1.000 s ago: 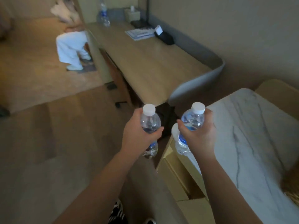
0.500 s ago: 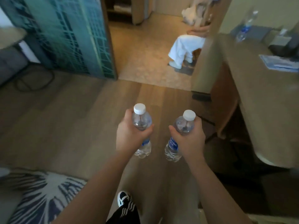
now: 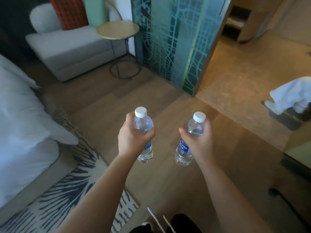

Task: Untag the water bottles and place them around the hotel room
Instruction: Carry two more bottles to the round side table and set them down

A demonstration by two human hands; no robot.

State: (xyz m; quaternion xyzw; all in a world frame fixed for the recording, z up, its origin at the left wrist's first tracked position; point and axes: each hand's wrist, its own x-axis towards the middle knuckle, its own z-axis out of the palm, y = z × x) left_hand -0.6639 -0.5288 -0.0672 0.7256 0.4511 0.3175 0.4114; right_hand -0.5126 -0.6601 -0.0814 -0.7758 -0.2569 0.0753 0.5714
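Observation:
I hold two small clear water bottles with white caps and blue labels, upright, out in front of me above the wooden floor. My left hand (image 3: 133, 138) is wrapped around the middle of the left bottle (image 3: 143, 125). My right hand (image 3: 198, 142) grips the right bottle (image 3: 193, 126), whose blue label shows below my fingers. The two bottles are apart and do not touch. No tag is visible on either one.
A bed with white linen (image 3: 20, 132) lies at the left over a striped rug (image 3: 70, 190). A grey sofa (image 3: 70, 47) and a round side table (image 3: 117, 29) stand at the back. A teal patterned partition (image 3: 176, 44) divides off the entry, where a person in white (image 3: 289, 96) is at the right edge.
My view has swung left, from the desk and marble top to the bed, sofa and side table. Both hands still hold their bottles in front of me, now slightly further apart.

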